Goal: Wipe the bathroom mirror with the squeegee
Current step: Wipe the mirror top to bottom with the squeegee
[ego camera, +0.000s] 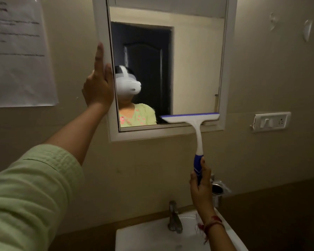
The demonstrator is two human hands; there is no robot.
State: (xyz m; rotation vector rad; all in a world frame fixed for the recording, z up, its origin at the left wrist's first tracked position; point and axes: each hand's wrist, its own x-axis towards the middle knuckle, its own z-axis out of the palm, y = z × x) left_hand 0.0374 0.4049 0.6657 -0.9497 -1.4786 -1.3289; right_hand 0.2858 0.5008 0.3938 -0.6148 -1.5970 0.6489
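A white-framed mirror (196, 69) hangs on the beige wall, its left edge swung slightly out. My left hand (98, 82) grips that left frame edge, thumb on the front. My right hand (200, 185) is closed around the blue grip of a white squeegee (198, 134). The squeegee's blue-edged blade (189, 117) lies flat against the glass at the mirror's bottom right corner, just above the lower frame. The handle slants down to my hand. The glass reflects a person in a green top and a dark doorway.
A white washbasin (152, 238) with a metal tap (174, 218) sits below. A metal cup holder (217, 191) is fixed to the wall behind my right hand. A switch plate (271, 121) is right of the mirror, a paper notice (18, 51) left.
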